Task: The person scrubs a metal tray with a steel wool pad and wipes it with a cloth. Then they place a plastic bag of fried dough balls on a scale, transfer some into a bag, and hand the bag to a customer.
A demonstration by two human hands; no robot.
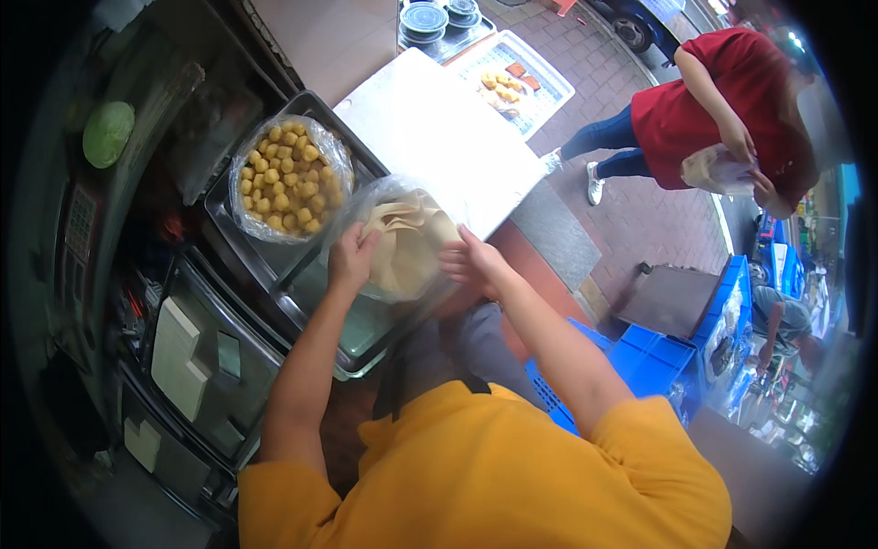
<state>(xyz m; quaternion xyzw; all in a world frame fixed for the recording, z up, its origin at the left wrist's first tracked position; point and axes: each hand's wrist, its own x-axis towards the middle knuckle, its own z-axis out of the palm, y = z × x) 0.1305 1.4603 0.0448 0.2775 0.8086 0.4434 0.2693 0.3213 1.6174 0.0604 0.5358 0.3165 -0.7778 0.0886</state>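
A clear plastic bag (411, 291) of pale, thin dough sheets (401, 240) is between my hands, above a metal tray. My left hand (352, 257) grips the bag's left rim, thumb over the edge. At the bag's right rim is my right hand (473, 261), its fingers curled against the plastic. Beyond my left hand, a plastic-lined bowl of round yellow balls (291, 178) rests on a dark metal tray (218, 199). The lower metal tray (353, 336) lies partly beneath the bag.
A white work surface (439, 123) extends beyond the bag. Past it stand a white basket with yellow food pieces (542, 110) and stacked lidded containers (423, 18). A person in a red shirt (741, 89) stands on the pavement holding a bag. Blue crates (645, 367) are at my right.
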